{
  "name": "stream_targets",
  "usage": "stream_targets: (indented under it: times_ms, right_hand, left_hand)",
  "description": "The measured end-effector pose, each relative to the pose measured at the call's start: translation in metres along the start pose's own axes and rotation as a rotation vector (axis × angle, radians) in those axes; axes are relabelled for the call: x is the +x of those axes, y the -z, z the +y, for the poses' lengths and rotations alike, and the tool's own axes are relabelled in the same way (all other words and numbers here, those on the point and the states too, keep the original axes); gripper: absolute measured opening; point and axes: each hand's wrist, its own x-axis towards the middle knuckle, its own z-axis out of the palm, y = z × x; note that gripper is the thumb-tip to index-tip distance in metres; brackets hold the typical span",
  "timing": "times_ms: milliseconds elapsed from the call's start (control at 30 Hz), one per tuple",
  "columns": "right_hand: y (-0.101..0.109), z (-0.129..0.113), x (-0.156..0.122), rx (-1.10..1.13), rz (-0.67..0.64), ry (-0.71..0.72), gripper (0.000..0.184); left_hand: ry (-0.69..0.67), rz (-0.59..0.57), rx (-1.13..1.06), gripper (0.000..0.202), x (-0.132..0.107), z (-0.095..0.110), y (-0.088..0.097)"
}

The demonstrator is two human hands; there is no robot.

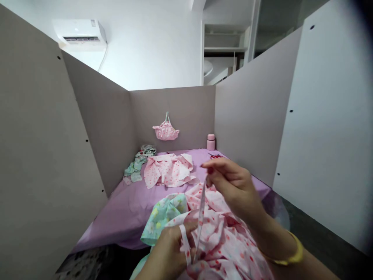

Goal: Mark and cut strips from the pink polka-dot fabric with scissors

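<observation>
My left hand (pixel 171 249) lies low in the middle, its fingers curled into pink dotted cloth (pixel 230 237), partly hidden by folds. A narrow pale dotted strap (pixel 201 217) loops over its fingers and rises to my right hand (pixel 233 184). There the thumb and index finger are pinched, with the strap's upper end at the fingers; anything finer between the tips is too small to make out. Beside the left hand, a mint-green floral cloth (pixel 166 214) lies against the pink cloth.
On the purple-covered table (pixel 128 217) lie a pink dotted piece (pixel 167 171), green scraps (pixel 135 167) and red-handled scissors (pixel 216 156). A pink bottle (pixel 211 142) stands in the back right corner. A gathered pink pouch (pixel 166 131) hangs on the back panel (pixel 189 112). Panels (pixel 250 97) enclose both sides.
</observation>
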Motion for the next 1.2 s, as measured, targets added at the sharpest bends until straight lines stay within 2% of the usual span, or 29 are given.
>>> stream_targets:
  times_ms: [100,200,233,333,433,567,700,800,867,933,1000,1067,1133,1167,1200]
  right_hand:
    - [-0.016,0.034,0.010,-0.012,-0.087,-0.116,0.013]
    - [-0.024,0.060,-0.002,-0.053,-0.202,-0.288,0.015]
    - [-0.025,0.063,-0.010,-0.054,-0.221,-0.327,0.016]
    - [-0.023,0.061,-0.032,-0.003,-0.237,-0.379,0.017]
    - [-0.019,0.052,-0.046,0.008,-0.260,-0.416,0.019]
    - [-0.018,0.051,-0.053,-0.041,-0.350,-0.475,0.025]
    - [-0.016,0.059,-0.057,-0.252,-0.439,-0.403,0.024]
    - [-0.008,0.062,-0.054,-0.591,-0.394,-0.345,0.019]
    - [-0.004,0.060,-0.052,-0.693,-0.325,-0.264,0.018]
    - [-0.007,0.054,-0.051,-0.556,-0.315,-0.203,0.026]
    - [-0.017,0.050,-0.055,-0.294,-0.361,-0.234,0.040]
    - [-0.032,0.050,-0.063,-0.034,-0.408,-0.350,0.059]
    - [-0.046,0.056,-0.072,0.203,-0.477,-0.490,0.075]
    - [-0.051,0.060,-0.077,0.305,-0.532,-0.578,0.073]
    - [-0.054,0.064,-0.080,0.376,-0.575,-0.663,0.064]
  left_hand:
    - [0.055,-0.035,-0.142,0.036,-0.003,0.000,-0.008]
    - [0.052,-0.008,-0.153,0.039,0.001,0.002,-0.004]
    - [0.023,0.003,-0.135,0.044,0.003,0.003,-0.001]
    - [-0.094,0.089,-0.062,0.076,0.004,0.008,0.008]
    - [-0.118,0.188,-0.118,0.081,0.001,0.012,0.010]
    - [-0.078,0.290,-0.281,0.069,-0.002,0.017,0.006]
    - [-0.003,0.298,-0.344,0.046,-0.004,0.021,0.006]
    - [0.022,0.237,-0.358,0.030,-0.005,0.020,0.008]
    - [0.029,0.220,-0.360,0.030,-0.004,0.018,0.009]
    - [0.020,0.227,-0.309,0.036,-0.004,0.017,0.010]
    - [-0.020,0.251,-0.227,0.043,-0.003,0.019,0.011]
    - [-0.052,0.281,-0.186,0.047,-0.003,0.024,0.014]
    - [-0.022,0.315,-0.187,0.051,-0.003,0.030,0.019]
    - [0.009,0.324,-0.194,0.055,-0.003,0.033,0.021]
    - [0.042,0.324,-0.203,0.059,-0.003,0.035,0.024]
